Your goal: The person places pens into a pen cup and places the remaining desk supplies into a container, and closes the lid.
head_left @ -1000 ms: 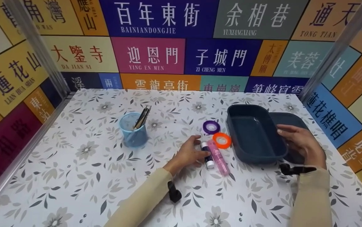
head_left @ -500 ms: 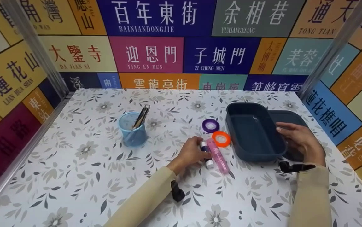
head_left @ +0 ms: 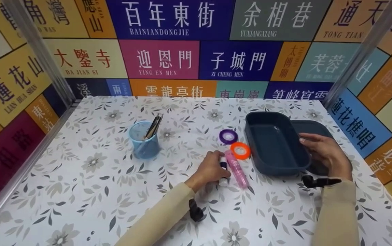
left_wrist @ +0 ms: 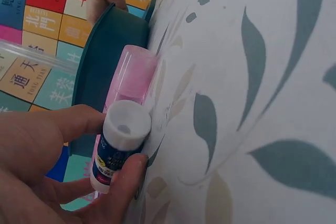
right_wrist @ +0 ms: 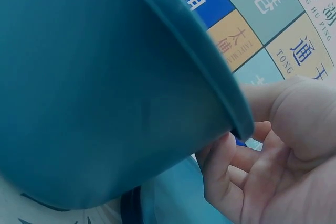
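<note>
My left hand [head_left: 210, 168] grips a glue stick [left_wrist: 113, 153] with a white cap and dark blue label, fingers on one side and thumb on the other. The glue stick lies at the table surface, beside a pink translucent tube [head_left: 237, 171]. My right hand [head_left: 329, 155] holds the right rim of a dark blue-green rectangular box [head_left: 274, 143], pinching its edge between thumb and fingers [right_wrist: 218, 163]. The box's inside shows bare. Partly under my right hand and behind the box lies a flat lid [head_left: 313, 130] of the same colour.
Left of the box lie a purple tape roll [head_left: 228, 130] and an orange tape roll [head_left: 240, 156]. A light blue mesh cup [head_left: 144, 147] with several pencils stands further left. Sign-covered panels [head_left: 168, 59] enclose the table's back and sides.
My left hand has shifted slightly right and closed round the glue stick, covering more of it and turning it a little more upright in the head view. My right hand stays at the box rim.
</note>
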Demonstrator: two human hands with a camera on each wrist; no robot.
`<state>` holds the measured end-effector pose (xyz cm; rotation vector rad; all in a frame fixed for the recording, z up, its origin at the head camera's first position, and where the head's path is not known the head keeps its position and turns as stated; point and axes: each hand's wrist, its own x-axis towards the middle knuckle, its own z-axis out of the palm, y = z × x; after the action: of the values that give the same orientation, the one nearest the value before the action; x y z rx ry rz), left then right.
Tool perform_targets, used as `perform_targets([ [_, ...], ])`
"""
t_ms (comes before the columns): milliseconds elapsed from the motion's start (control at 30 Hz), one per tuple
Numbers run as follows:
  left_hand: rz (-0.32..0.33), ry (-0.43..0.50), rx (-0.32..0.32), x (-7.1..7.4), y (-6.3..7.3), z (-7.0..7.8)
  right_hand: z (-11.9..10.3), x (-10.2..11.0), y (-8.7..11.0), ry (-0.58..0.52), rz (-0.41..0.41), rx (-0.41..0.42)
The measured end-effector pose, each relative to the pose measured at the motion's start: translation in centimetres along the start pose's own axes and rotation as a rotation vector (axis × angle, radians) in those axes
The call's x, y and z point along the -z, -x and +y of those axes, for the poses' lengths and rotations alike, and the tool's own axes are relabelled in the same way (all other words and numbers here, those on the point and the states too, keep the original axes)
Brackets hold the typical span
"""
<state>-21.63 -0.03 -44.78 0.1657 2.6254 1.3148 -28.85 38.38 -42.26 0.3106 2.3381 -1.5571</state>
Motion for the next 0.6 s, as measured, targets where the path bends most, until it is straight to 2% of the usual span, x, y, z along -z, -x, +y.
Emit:
perform_targets([
  [133, -0.035, 0.030, -0.018, 0.41, 0.23, -0.28, -0.05, 0.08, -0.09, -0.010, -0.003, -0.008],
  [367, -0.086, 0.193, 0.062, 0.83, 0.28, -0.75, -0.02, -0.03, -0.16, -0.020, -0.002, 0.002],
  [600, -0.074, 0.202, 0.058, 1.06, 0.24, -0.77, -0.11, -0.01, 0.05, 0.025, -0.007, 0.014],
])
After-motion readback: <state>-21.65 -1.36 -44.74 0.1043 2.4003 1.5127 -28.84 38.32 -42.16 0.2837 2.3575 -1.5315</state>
